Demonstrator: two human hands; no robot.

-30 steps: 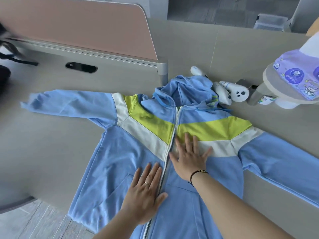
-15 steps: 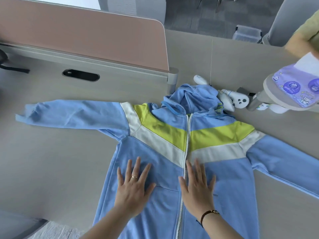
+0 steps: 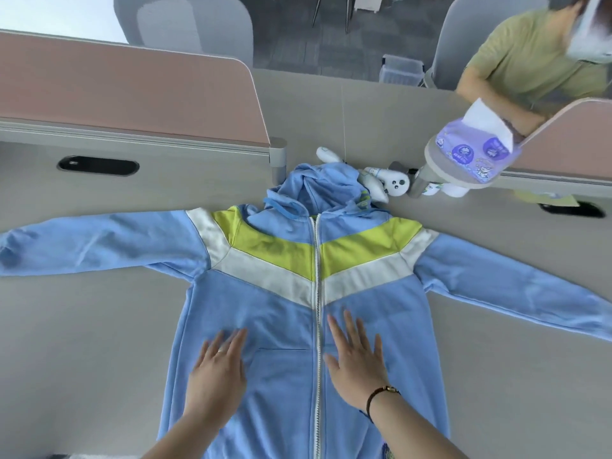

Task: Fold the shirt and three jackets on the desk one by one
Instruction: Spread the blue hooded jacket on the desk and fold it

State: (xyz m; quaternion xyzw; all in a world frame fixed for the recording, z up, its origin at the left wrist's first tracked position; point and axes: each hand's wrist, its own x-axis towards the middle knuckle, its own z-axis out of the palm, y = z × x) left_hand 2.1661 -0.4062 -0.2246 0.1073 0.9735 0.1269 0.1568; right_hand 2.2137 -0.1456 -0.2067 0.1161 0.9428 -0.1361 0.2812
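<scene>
Both flat hands, left hand (image 3: 217,376) and right hand (image 3: 356,362), atop the jacket (image 3: 281,313).

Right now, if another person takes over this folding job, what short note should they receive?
Left hand: flat, fingers straight, pressing the jacket left of the zipper.
Right hand: flat, pressing right of the zipper.
Jacket: face up on the desk, zipped, both sleeves spread sideways, hood at the far end.
Done: jacket laid out flat.
Left: no fold made yet; sleeves and body remain to fold. The shirt and other jackets are not in view.
</scene>
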